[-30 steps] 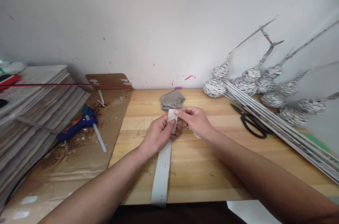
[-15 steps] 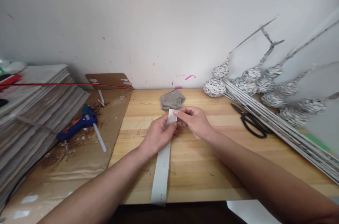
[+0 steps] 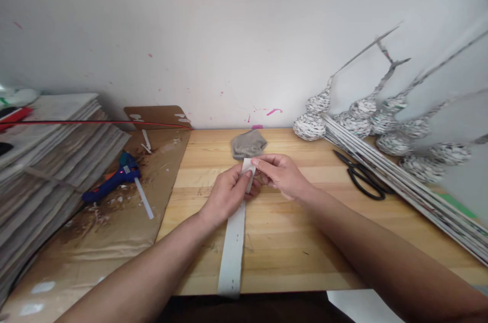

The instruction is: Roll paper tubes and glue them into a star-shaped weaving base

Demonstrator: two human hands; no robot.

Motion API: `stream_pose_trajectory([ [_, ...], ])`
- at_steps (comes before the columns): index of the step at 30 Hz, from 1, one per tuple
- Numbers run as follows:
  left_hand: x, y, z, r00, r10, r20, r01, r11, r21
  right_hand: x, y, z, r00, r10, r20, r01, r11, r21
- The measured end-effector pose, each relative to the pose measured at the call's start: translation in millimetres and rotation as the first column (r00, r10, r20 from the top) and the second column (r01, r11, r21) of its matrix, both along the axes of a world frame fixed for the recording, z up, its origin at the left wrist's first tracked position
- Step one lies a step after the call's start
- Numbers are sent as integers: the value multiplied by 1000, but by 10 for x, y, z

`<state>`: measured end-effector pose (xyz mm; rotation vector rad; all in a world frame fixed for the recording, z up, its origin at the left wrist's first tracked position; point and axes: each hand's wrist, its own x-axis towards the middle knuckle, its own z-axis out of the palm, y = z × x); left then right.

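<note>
A long whitish strip [image 3: 232,246], likely paper, runs from the table's front edge up to my hands, with small dark marks along it. My left hand [image 3: 231,188] is closed on the strip's far part, thumb on top. At the strip's far end, my right hand [image 3: 280,175] pinches the right edge between thumb and finger. Some of the fingers are hidden behind the strip and each other. Just beyond the hands lies a crumpled grey cloth [image 3: 248,144].
To the left, a blue glue gun [image 3: 120,175] with a glue stick lies on cardboard [image 3: 125,241], beside a tall stack of newspapers [image 3: 57,160]. To the right are black scissors [image 3: 362,178], a bundle of paper rods [image 3: 404,191] and several woven paper gourd shapes [image 3: 309,126].
My left thumb has shifted slightly up the strip, and more of the strip shows below it. The right hand has barely moved. Everything else stays in place.
</note>
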<state>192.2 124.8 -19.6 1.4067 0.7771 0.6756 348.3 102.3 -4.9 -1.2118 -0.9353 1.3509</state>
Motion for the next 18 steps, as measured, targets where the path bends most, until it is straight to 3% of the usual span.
stream_pose_trajectory([
  [18,-11,31,15,999,-6,-31,3,995,-96,10,1,-2,999,-32,-43,32,999,-9],
])
